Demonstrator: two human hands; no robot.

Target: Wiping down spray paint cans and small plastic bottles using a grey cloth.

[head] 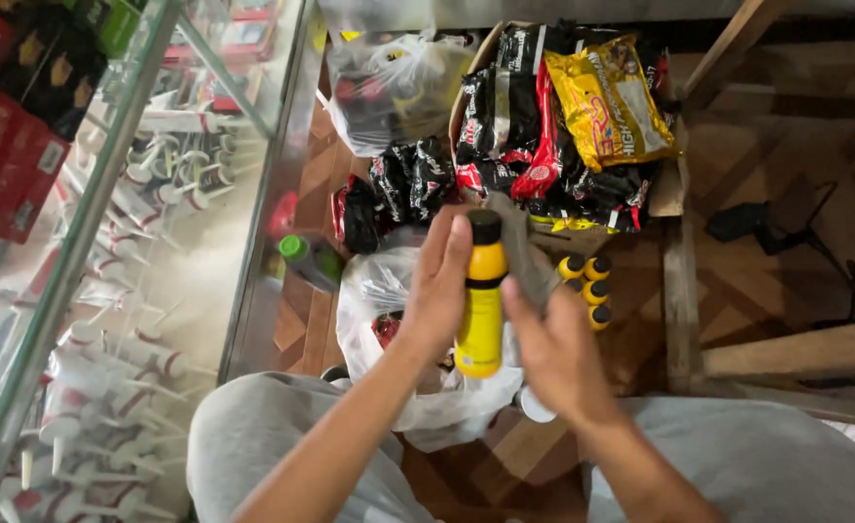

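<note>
I see one yellow bottle (481, 320) with a black cap, held upright between both hands above a white plastic bag (388, 291). My left hand (437, 286) wraps its side with fingers closed on it; my right hand (553, 349) grips a grey cloth (522, 247) against it. Four more yellow bottles (587, 286) stand on the wooden floor just beside, though there may be others hidden. One yellow snack pack (609, 102) tops a box of dark packets (505, 107).

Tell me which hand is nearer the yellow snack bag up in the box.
Right. The right hand sits below the yellow snack bag, holding a grey cloth; the left hand, gripping the yellow bottle, lies farther left.
</note>
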